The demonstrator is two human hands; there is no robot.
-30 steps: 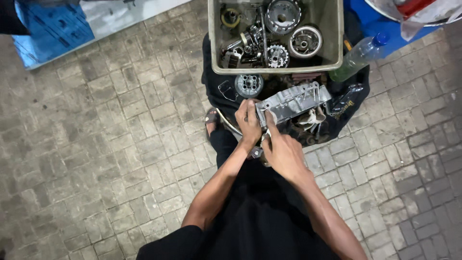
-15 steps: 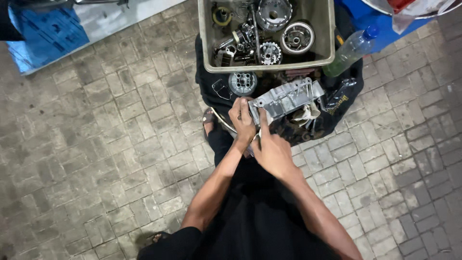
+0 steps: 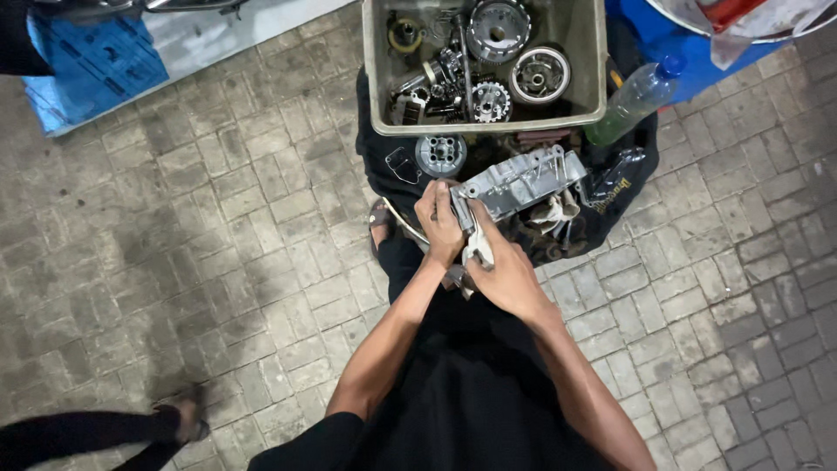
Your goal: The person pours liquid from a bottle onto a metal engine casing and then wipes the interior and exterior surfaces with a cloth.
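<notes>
Fingers [image 3: 445, 196] half-hidden behind grey engine casing [image 3: 519, 183], rag [image 3: 478, 249].

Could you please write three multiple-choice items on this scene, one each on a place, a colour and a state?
1. Where does the beige bin of metal parts sit?
A. beyond the grey metal casing
B. behind the person
C. on a blue sheet

2. What colour is the cap of the plastic bottle?
A. red
B. blue
C. white

3. What is the right hand doing?
A. hanging free
B. pressing a pale rag to the casing
C. lifting the bottle

Answers: 1 A, the bin lies past the casing that the left hand grips; 2 B, the cap shows blue; 3 B, the rag sits under its fingers against the casing.
</notes>
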